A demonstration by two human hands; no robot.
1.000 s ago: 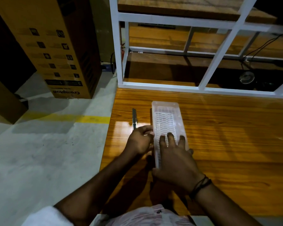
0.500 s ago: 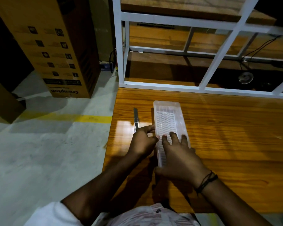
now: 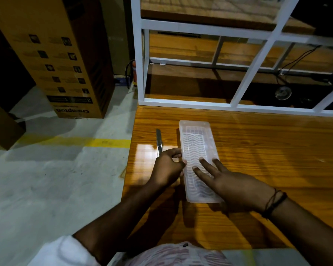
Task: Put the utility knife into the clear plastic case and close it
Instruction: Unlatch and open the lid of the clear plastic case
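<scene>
Both hands were at the clear plastic case (image 3: 198,160), which lay flat and lengthwise on the glossy wooden table (image 3: 267,160) near its left edge. Compared with half a second before, the right hand (image 3: 233,186) had slid back toward the case's near end and out to its right side; its fingers were spread and flat, the fingertips (image 3: 201,159) resting on the ribbed top around the middle, so more of the lid showed than it had. The left hand (image 3: 167,168) had barely shifted: its fingers were curled, with thumb and forefinger pressed against the case's left long edge, apparently feeling for the seam or catch. Whether they had actually pinched a lip could not be told from this view.

The utility knife (image 3: 159,140) had not moved. It lay on the table just left of the case, parallel to it, its near end hidden behind the left hand's knuckles, and neither hand gripped it.

Judged from this, the case looked shut and the opening step was in hand: the right hand steadying from above while the left worked the edge. Nothing of the task proper was done yet, since the knife remained outside. The lid would need lifting before the knife could go in.
</scene>
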